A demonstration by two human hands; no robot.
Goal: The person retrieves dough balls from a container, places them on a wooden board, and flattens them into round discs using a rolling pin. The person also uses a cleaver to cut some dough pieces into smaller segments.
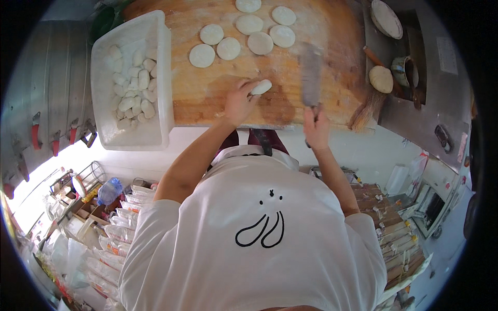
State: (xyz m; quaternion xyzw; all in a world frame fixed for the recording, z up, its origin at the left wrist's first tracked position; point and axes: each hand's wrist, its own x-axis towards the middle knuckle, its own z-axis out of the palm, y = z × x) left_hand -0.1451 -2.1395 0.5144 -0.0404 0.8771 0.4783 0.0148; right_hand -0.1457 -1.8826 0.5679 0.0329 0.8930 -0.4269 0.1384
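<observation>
My left hand [242,102] pinches a small white piece of dough [261,87] above the wooden board [202,91]. A broad, flat metal blade [311,76] points away from me, its handle in the grip of my right hand [317,128]. The blade is blurred, so whether it is a cleaver or a scraper I cannot tell. Beyond my hands lie several flattened dough rounds [228,48] on the floured wood. To the left, a white plastic tub [165,77] holds many small dough pieces [132,83].
A straw brush [363,110] rests by the board's right edge. Past it, a metal counter [404,120] bears a round pale lump [381,79] and a pot [398,70] in a recess. A pale round dish [386,18] sits farther back. Stacked bags [116,233] stand behind me on the left.
</observation>
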